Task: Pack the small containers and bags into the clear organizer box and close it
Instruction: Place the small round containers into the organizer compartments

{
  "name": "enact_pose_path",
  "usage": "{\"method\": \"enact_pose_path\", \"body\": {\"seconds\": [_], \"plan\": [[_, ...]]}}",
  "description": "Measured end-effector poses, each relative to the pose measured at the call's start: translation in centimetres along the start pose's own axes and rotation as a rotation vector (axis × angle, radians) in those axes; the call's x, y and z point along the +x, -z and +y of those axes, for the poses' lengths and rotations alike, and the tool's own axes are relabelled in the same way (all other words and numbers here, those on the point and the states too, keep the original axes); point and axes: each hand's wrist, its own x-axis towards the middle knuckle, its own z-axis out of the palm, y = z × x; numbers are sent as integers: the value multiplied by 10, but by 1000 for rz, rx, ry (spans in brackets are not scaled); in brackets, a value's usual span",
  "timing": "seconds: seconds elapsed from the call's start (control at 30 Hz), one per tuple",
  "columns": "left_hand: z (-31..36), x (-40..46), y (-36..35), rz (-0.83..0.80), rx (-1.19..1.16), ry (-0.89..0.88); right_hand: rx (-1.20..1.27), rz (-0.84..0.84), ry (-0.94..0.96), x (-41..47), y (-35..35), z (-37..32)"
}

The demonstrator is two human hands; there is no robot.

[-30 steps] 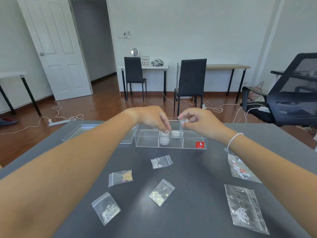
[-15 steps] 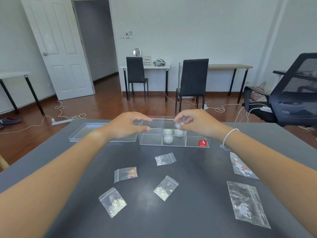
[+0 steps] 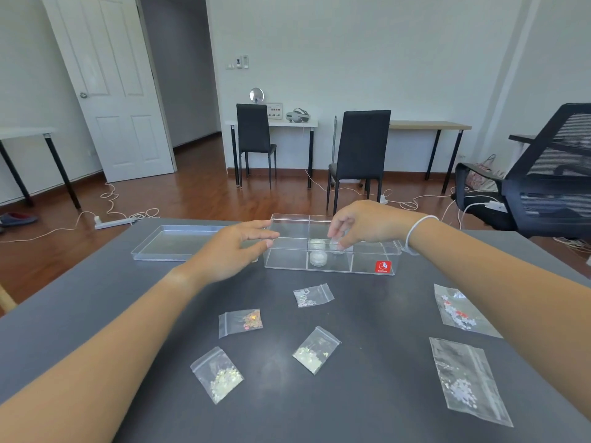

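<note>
The clear organizer box (image 3: 371,270) with a red label stands open at the table's far side. Two small round containers (image 3: 318,258) lie in its middle compartments. My right hand (image 3: 361,223) reaches down into the box, fingertips pinched on a third small container (image 3: 336,247). Just left of the box's left wall hovers my left hand (image 3: 238,251), fingers apart and holding nothing. The box's clear lid (image 3: 172,243) lies flat to the left. Several small zip bags of sequins (image 3: 311,295) lie on the table in front, and two larger bags (image 3: 463,378) lie at the right.
The grey table (image 3: 287,394) ends just behind the box. Beyond it are a wooden floor with cables and a power strip (image 3: 112,222), two black chairs, and a black mesh office chair (image 3: 550,174) near the table's far right corner.
My left hand has pulled out of the box and moved left, now empty beside it. My right hand has lowered its small container into the box.
</note>
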Motion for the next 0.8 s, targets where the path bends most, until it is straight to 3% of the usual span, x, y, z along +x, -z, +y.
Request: {"method": "enact_pose_path", "body": {"seconds": [0.3, 0.8], "plan": [[-1, -5, -7, 85, -82, -44, 38, -111, -47, 10, 0, 3], [-3, -5, -9, 124, -104, -56, 53, -151, -40, 13, 1, 6]]}}
